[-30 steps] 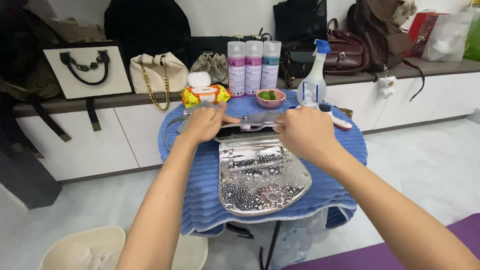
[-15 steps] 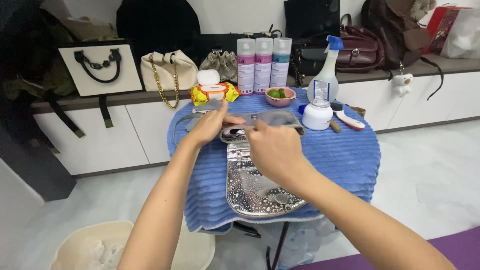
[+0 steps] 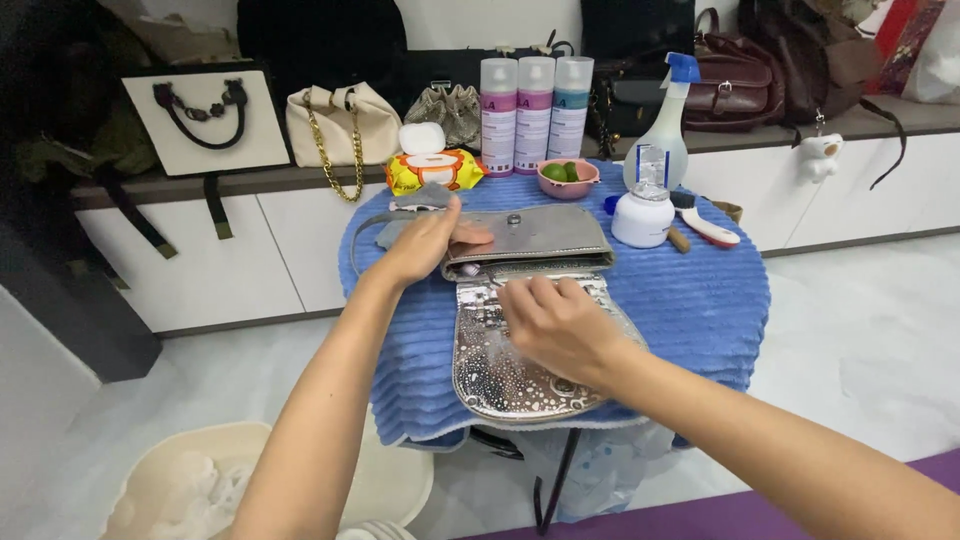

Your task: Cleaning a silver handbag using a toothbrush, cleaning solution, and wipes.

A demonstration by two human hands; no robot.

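Silver bag (image 3: 530, 300) partly hidden beneath both hands (image 3: 425, 245) (image 3: 560, 325), apparently flat.

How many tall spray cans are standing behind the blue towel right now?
3, in a row on the shelf: a pink-banded white can on the left, a purple-banded white can in the middle, and a teal-banded white can on the right. None appear hidden.

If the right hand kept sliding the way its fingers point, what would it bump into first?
The right hand points up-left along the silver flap, so it would likely meet the bag's body first, then the left hand.
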